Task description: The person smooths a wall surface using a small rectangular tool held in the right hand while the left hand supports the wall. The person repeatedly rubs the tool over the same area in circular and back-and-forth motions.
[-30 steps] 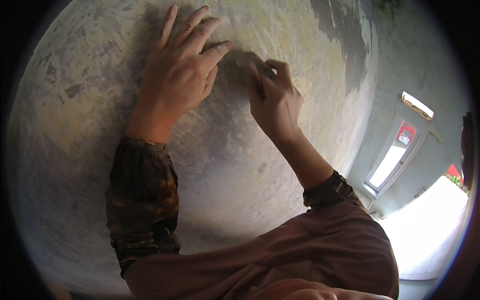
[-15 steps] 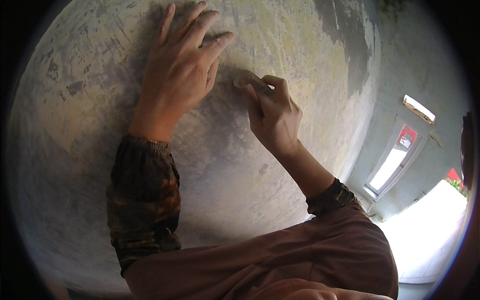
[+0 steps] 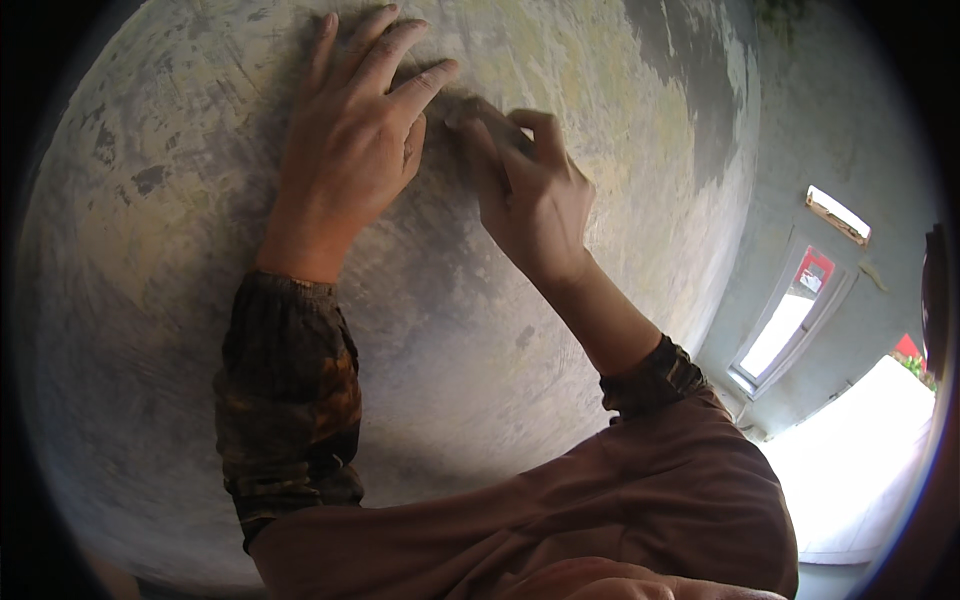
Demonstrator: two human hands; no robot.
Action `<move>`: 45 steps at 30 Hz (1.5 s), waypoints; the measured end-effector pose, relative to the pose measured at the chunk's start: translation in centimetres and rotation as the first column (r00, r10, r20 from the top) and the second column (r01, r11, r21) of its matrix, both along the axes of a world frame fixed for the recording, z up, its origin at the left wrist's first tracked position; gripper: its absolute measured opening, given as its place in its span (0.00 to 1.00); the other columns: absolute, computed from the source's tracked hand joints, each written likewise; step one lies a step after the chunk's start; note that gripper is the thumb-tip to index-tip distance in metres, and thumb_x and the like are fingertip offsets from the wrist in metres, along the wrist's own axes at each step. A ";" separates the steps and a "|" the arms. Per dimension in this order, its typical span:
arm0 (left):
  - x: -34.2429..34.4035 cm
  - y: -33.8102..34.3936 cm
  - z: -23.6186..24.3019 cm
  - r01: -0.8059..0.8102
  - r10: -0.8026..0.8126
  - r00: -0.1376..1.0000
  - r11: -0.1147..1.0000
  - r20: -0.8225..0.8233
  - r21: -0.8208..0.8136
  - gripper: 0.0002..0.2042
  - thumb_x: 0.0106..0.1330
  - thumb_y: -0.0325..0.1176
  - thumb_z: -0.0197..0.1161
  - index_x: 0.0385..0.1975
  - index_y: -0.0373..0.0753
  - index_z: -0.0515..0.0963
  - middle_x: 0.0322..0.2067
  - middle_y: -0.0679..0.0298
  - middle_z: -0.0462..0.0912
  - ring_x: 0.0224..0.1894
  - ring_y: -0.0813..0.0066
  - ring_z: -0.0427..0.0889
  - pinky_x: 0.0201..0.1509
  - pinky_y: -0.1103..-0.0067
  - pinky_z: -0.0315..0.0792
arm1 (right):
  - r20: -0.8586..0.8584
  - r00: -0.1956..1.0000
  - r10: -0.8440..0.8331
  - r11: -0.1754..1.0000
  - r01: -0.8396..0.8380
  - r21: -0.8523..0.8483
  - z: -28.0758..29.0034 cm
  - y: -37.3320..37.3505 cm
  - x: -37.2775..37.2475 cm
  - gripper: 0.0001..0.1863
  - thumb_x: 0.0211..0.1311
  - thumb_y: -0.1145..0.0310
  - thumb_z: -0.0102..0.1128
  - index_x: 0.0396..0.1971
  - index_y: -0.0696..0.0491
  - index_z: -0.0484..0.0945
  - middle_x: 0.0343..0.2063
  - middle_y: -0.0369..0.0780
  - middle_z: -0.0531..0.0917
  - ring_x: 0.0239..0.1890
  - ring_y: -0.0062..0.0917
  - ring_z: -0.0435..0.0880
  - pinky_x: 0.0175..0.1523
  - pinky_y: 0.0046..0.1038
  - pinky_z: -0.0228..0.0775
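Across most of the view spreads a large mottled grey and yellowish surface [image 3: 440,330], scuffed and streaked like plaster. My left hand [image 3: 350,150] lies on its upper part with fingers spread and pointing up, and nothing shows in it. Just to the right, my right hand [image 3: 535,190] has its thumb and fingers pinched together, tips against the surface near the left index finger. A small, pale, thin edge shows at those fingertips; what it belongs to is too blurred and hidden to name.
Dark grey patches [image 3: 690,80] mark the surface at the upper right. Beyond its right edge stands a greenish-grey wall [image 3: 840,110] with a narrow window [image 3: 785,325] and a small slot opening [image 3: 838,215]. Bright light comes in at the lower right.
My right hand has moved up and slightly left along the surface, closer to the left fingertips. My left hand has shifted only a little to the left.
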State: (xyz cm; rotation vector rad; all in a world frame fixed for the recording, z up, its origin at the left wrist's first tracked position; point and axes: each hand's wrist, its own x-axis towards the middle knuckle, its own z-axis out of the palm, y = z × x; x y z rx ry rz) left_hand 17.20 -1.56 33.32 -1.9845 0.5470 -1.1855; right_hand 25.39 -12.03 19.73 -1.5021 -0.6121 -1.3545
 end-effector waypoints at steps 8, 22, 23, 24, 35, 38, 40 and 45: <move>0.1 0.0 0.1 0.010 -0.010 1.000 1.000 0.008 -0.006 0.22 0.60 0.21 0.57 0.55 0.48 0.81 0.61 0.62 0.73 0.69 0.62 0.66 0.77 0.54 0.52 | 0.092 0.995 0.040 0.999 -0.042 0.024 -0.3 -0.2 -0.3 0.10 0.59 0.63 0.70 0.40 0.48 0.87 0.33 0.36 0.77 0.23 0.26 0.82 0.22 0.27 0.71; -0.1 0.3 -0.2 0.005 -0.004 1.000 1.000 0.021 -0.025 0.25 0.59 0.21 0.57 0.58 0.46 0.78 0.62 0.63 0.72 0.69 0.63 0.66 0.77 0.55 0.52 | 0.102 0.995 -0.012 1.000 0.010 0.019 0.0 0.1 -0.1 0.10 0.61 0.61 0.68 0.39 0.48 0.87 0.33 0.35 0.78 0.22 0.25 0.81 0.22 0.27 0.71; -0.1 0.4 -0.3 -0.002 0.002 1.000 1.000 0.020 -0.027 0.25 0.59 0.21 0.57 0.59 0.45 0.77 0.62 0.63 0.72 0.69 0.63 0.66 0.77 0.55 0.52 | 0.103 0.995 -0.015 1.000 0.013 0.021 0.1 0.3 0.4 0.10 0.61 0.61 0.68 0.40 0.48 0.87 0.33 0.35 0.78 0.22 0.25 0.81 0.22 0.27 0.71; -0.2 0.5 -0.3 -0.008 0.009 1.000 1.000 0.024 -0.029 0.25 0.59 0.21 0.57 0.59 0.44 0.76 0.62 0.63 0.72 0.69 0.63 0.66 0.77 0.55 0.52 | 0.110 0.994 -0.017 1.000 0.015 0.024 0.3 0.5 0.7 0.10 0.61 0.61 0.68 0.40 0.48 0.87 0.33 0.35 0.78 0.22 0.25 0.81 0.22 0.27 0.71; 0.1 0.4 -0.4 -0.029 0.033 0.998 0.998 0.055 -0.062 0.27 0.59 0.21 0.59 0.62 0.39 0.72 0.64 0.61 0.70 0.70 0.64 0.65 0.77 0.58 0.53 | 0.152 0.982 -0.110 0.986 0.089 0.141 4.4 0.2 1.7 0.10 0.63 0.62 0.67 0.41 0.47 0.87 0.32 0.36 0.79 0.20 0.28 0.82 0.20 0.28 0.70; -0.2 0.4 -0.4 -0.036 0.040 0.997 0.997 0.061 -0.063 0.28 0.59 0.20 0.59 0.62 0.39 0.72 0.64 0.62 0.70 0.70 0.64 0.65 0.77 0.58 0.53 | 0.156 0.982 -0.107 0.988 0.087 0.131 4.2 0.6 2.3 0.10 0.63 0.62 0.66 0.41 0.47 0.87 0.31 0.36 0.80 0.20 0.29 0.82 0.19 0.28 0.70; -0.2 0.4 -0.4 -0.015 0.019 0.998 0.998 0.067 -0.063 0.28 0.58 0.20 0.59 0.62 0.38 0.72 0.64 0.62 0.70 0.70 0.64 0.65 0.77 0.58 0.53 | 0.110 0.992 -0.066 0.992 0.053 0.117 2.6 0.6 1.5 0.10 0.63 0.63 0.66 0.41 0.47 0.87 0.31 0.37 0.80 0.20 0.29 0.83 0.20 0.28 0.71; 0.2 0.5 -0.5 0.000 0.005 0.998 0.998 0.066 -0.069 0.27 0.58 0.20 0.59 0.62 0.37 0.72 0.64 0.61 0.70 0.70 0.64 0.65 0.77 0.59 0.53 | 0.109 0.993 -0.045 0.994 0.034 0.100 3.3 0.0 1.0 0.12 0.60 0.64 0.66 0.44 0.46 0.87 0.36 0.40 0.83 0.20 0.33 0.83 0.24 0.30 0.74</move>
